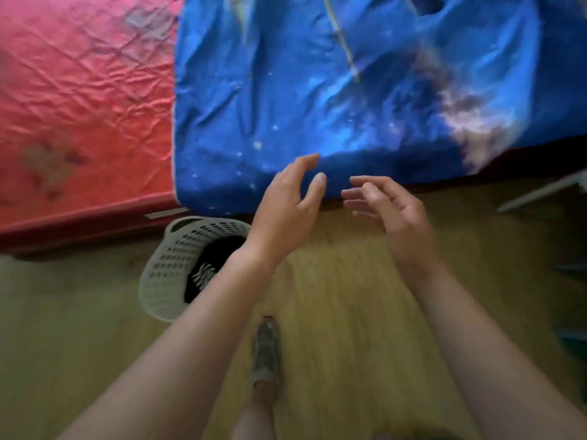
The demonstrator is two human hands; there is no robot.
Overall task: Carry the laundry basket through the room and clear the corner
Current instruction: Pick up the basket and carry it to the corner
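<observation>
Covering the top of the view, a red mattress (79, 106) lies beside a blue starry cover (349, 90) that drapes over the bed's near edge. Below spreads a wooden floor (343, 296). The white basket (165, 268) stands on the floor against the bed, left of the left forearm, with dark cloth (216, 258) inside; neither hand touches it. The left hand (286, 211) and right hand (397, 217) hover just before the cover's edge, fingers spread and loosely curled, holding nothing. A foot (265, 354) shows between the arms.
</observation>
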